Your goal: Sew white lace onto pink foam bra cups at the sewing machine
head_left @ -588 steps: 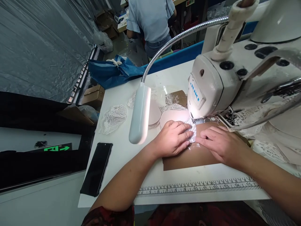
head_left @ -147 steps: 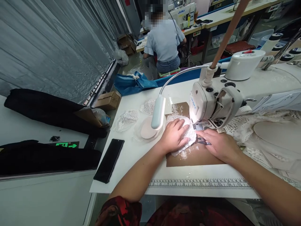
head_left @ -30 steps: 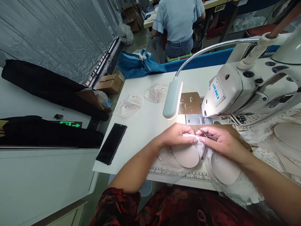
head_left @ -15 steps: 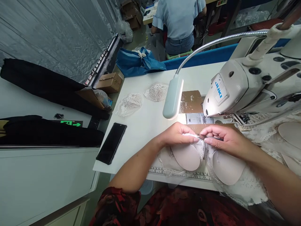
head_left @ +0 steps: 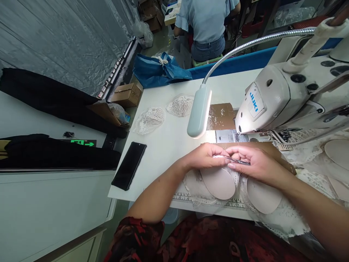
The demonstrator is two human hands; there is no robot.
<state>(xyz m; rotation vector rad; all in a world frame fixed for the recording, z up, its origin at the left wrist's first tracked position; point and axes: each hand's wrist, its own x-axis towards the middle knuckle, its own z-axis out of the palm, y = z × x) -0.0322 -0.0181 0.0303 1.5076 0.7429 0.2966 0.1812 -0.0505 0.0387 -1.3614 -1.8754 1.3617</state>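
A white lace bra with pale padded cups (head_left: 219,183) hangs from my hands at the table's front edge, in front of the sewing machine (head_left: 261,96). My left hand (head_left: 208,156) pinches its lace upper edge between thumb and fingers. My right hand (head_left: 253,162) grips thread snips (head_left: 240,161), their slim points reaching to the lace by my left fingertips. The fingers of both hands nearly meet. The other cup (head_left: 264,195) lies below my right hand, its lace spreading over the table edge. The cut point itself is partly hidden by my fingers.
A lamp (head_left: 200,112) on a bendy metal neck stands over the table. Two lace pieces (head_left: 149,120) and a black phone (head_left: 129,166) lie on the left. More lace and cups (head_left: 338,154) are heaped at right. A co-worker (head_left: 203,27) sits beyond the blue cloth (head_left: 160,70).
Since several seconds ago, the bra has come away from the machine needle toward me. Over the last second, the snips' points have shifted slightly at the lace; my left hand keeps its pinch.
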